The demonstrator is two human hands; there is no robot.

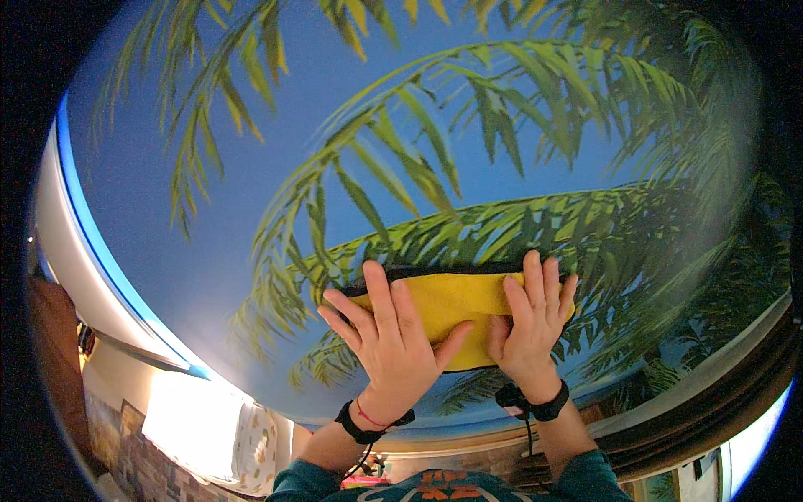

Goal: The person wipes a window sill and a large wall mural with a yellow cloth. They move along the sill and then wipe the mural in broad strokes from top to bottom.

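A yellow cloth [461, 307] with a dark edge or underside lies spread on a blue surface printed with palm leaves [238, 188]. My left hand [395, 342] rests flat on the cloth's left part, fingers spread, thumb pointing right. On its right part lies my right hand [533, 326], its fingers a little apart and its thumb near the cloth's middle. Both palms press from above, and neither hand visibly grips the cloth. Each wrist wears a black strap with a cable; what lies under the cloth is hidden.
A pale curved edge with a blue border [94, 238] bounds the printed surface at the left. A bright window-like area [188, 420] and a patterned white fabric [256, 442] are at the lower left. Dark brown curved trim [709, 414] runs along the lower right.
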